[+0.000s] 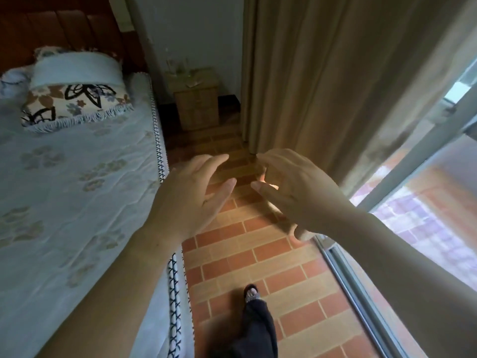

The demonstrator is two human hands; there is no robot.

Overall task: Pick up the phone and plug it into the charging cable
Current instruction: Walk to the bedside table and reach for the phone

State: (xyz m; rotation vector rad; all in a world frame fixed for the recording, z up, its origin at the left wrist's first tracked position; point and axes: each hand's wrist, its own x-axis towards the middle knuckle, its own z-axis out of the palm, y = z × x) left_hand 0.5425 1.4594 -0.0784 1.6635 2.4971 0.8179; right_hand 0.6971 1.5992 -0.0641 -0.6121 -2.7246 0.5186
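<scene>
Quilted pale fabric covers the bed [64, 177] at nine o'clock, brick-patterned tile floor [245, 254] runs to the small wooden nightstand [196, 99] at twelve, and the left hand [191, 195] and right hand [291, 187] hover empty, fingers spread, with no phone or cable visible, so walking closer and scanning that cluttered top seems wisest.

Place: you're in a home bedroom | bed with pale blue quilted floral cover [77, 177] at your left | flower-patterned fringed pillow [74, 104] against dark red-brown padded headboard [64, 29] | small light wooden bedside cabinet [196, 102] in the corner | long beige curtain [322, 86] beside sliding glass window [426, 215] | orange brick-pattern tiled floor [258, 254]
</scene>
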